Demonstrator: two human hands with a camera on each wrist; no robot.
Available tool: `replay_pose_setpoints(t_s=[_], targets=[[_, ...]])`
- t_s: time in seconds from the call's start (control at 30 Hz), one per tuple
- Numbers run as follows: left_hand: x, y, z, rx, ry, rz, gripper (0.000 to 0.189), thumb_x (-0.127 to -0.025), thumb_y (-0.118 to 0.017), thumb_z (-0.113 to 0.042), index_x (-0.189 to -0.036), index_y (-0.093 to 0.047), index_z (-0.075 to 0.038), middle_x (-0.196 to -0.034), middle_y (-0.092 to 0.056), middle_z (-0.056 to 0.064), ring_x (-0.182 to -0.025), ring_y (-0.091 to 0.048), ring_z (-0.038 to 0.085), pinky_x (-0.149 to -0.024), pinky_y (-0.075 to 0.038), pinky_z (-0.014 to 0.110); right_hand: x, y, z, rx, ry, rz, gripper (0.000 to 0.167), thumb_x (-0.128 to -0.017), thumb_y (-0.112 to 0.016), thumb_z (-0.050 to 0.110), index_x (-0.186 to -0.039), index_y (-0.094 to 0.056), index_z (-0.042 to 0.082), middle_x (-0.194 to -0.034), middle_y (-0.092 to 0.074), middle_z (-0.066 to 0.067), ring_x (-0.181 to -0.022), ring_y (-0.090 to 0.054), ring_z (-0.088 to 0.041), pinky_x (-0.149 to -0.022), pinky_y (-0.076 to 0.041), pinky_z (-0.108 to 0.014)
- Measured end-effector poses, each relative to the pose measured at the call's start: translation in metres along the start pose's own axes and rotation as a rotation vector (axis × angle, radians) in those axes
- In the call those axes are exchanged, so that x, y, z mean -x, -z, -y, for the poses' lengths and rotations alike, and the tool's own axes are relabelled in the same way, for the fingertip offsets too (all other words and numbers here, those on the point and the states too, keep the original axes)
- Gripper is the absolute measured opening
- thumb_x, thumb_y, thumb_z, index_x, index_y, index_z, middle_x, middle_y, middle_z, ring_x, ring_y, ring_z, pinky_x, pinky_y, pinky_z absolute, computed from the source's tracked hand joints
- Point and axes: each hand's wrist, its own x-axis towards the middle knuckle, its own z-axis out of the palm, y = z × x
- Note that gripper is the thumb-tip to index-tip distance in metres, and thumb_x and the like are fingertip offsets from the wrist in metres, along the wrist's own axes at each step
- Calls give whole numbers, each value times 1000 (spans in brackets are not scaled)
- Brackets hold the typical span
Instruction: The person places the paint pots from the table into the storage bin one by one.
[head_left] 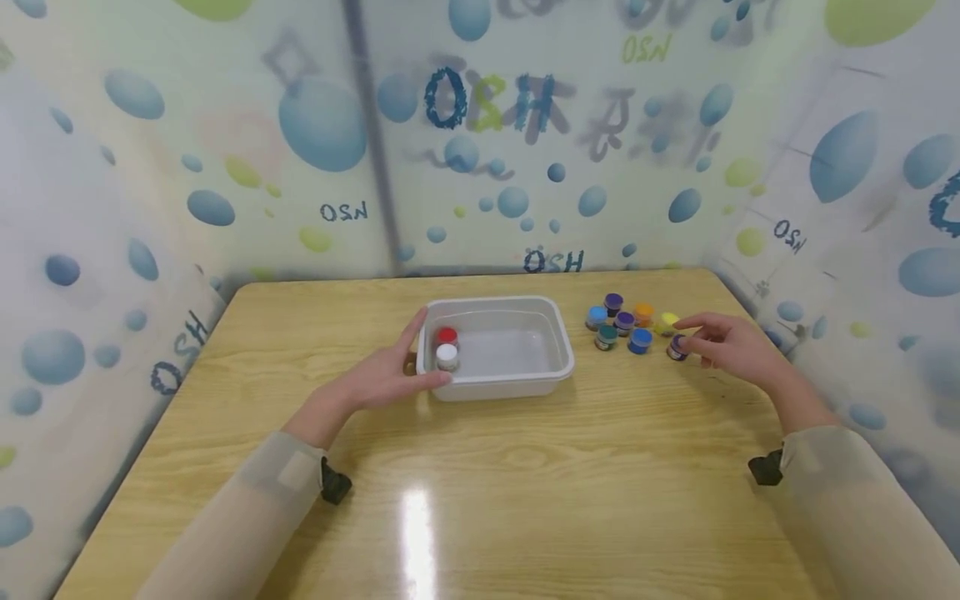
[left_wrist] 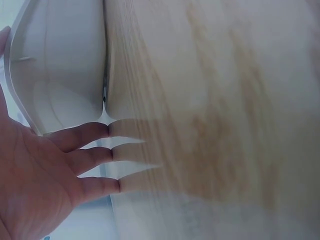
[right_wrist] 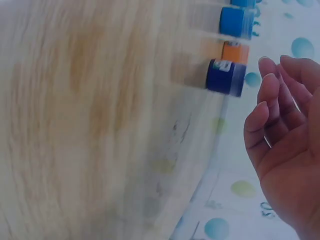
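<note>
A white plastic tray (head_left: 497,388) stands on the table, holding a red-lidded paint pot (head_left: 447,336) and a white-lidded one (head_left: 447,357) at its left end. Spread around that end is my left hand (head_left: 378,375), thumb along the front rim. Three of its straight fingers (left_wrist: 90,156) reach down to the tabletop in the left wrist view. My right hand (head_left: 723,343) hovers with bent fingers right beside a dark blue paint pot (head_left: 677,347). In the right wrist view a gap separates that pot (right_wrist: 225,77) from the fingers.
Several more small pots stand grouped right of the tray, among them a yellow (head_left: 667,322), an orange (head_left: 642,313), a blue (head_left: 640,341) and a green one (head_left: 606,337). Patterned curtains (head_left: 480,183) enclose the wooden table (head_left: 525,483) at the back and both sides.
</note>
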Motion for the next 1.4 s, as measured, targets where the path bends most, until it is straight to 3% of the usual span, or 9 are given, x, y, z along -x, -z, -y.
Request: replay_pose_setpoints(t_s=[0.33,0.53,0.8,1.17,1.4], targets=[[-1,-1,-1,-6,3,-6,123,-92,-69,-81,-173,17,-46,-165,-53,25,-140,-63,39,-118,-50,61,-2,2,-23,10,-76,35,55,-110,-69,34,-156,-57,5,-111,-75,-17,-76,-67,-21,-64,-54,-33],[0,-1,0,6,4,-8,122,-92,-69,-80,-173,16,-47,-164,-54,24,-139,-64,38,-117,-51,60,-5,0,-28,75,-88,52,61,-109,-70,41,-157,-57,7,-114,-75,-15,-81,-65,-20,-69,-52,-31],[2,-1,0,12,7,-6,123,-91,-69,-82,-173,16,-48,-164,-55,23,-131,-66,34,-114,-53,58,-12,-4,-36,44,-84,75,64,-108,-72,42,-157,-56,4,-111,-74,-14,-80,-66,-19,-72,-55,-31],[1,-2,-1,15,-6,-6,123,-92,-70,-80,-173,16,-47,-160,-58,25,-139,-65,36,-116,-52,58,-5,-7,-28,39,-60,57,61,-107,-74,41,-150,-58,1,-110,-74,-14,-81,-68,-19,-70,-56,-30],[0,-2,1,2,-3,-11,122,-92,-69,-81,-173,16,-46,-158,-60,25,-132,-68,33,-113,-54,56,-6,-9,1,52,-3,36,61,-106,-73,45,-148,-60,3,-114,-75,-13,-84,-68,-22,-68,-56,-32]])
